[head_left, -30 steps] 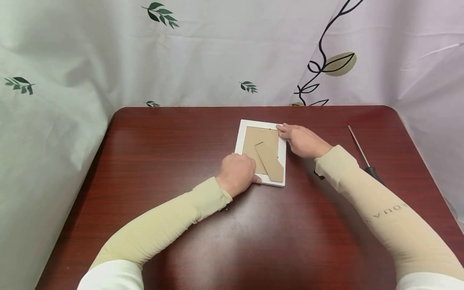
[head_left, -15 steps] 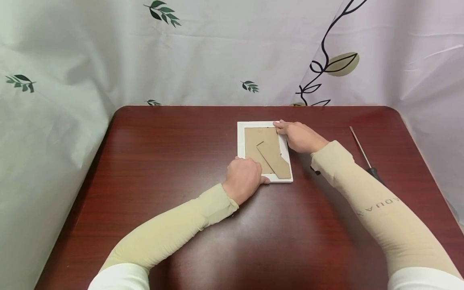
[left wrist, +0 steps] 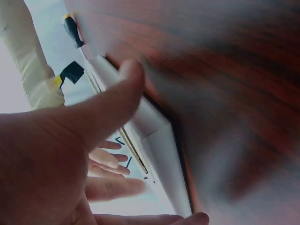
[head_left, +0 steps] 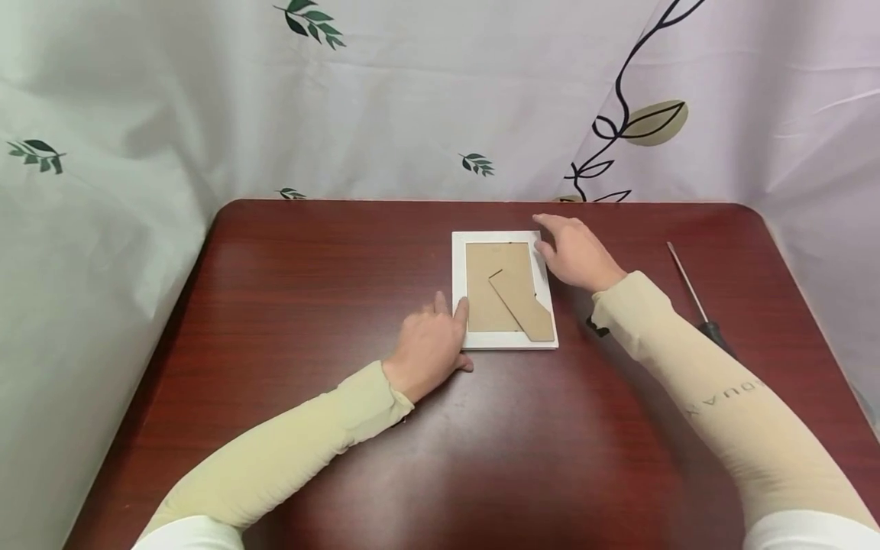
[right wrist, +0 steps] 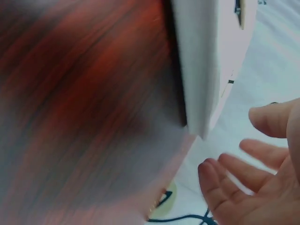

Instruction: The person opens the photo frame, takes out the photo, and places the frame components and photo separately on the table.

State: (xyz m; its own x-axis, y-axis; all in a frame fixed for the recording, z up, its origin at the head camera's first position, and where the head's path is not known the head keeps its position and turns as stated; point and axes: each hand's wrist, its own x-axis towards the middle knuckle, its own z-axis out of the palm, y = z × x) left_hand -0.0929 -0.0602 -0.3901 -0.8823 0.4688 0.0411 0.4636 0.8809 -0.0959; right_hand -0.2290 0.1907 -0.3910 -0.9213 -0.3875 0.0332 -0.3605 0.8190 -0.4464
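Observation:
A white picture frame (head_left: 505, 341) lies face down on the table, its brown backing board (head_left: 498, 290) and angled easel stand (head_left: 532, 321) facing up. At its near left corner is my left hand (head_left: 428, 347), fingers spread and loosely straight around the edge. In the left wrist view the thumb (left wrist: 110, 110) passes in front of the frame's side. My right hand (head_left: 580, 252) is by the far right corner, fingers extended and thumb apart. The right wrist view shows that hand (right wrist: 253, 187) with a gap between its fingers and the frame's corner (right wrist: 199, 126).
A screwdriver (head_left: 694, 294) with a black handle lies on the table to the right of my right hand. Behind the dark red wooden table (head_left: 330, 260) hangs a white curtain (head_left: 385, 99) with a leaf print.
The frame has turned a little and now lies nearly square to the table. Both hands have loosened from it, the left drawing back to the left and the right opening outward.

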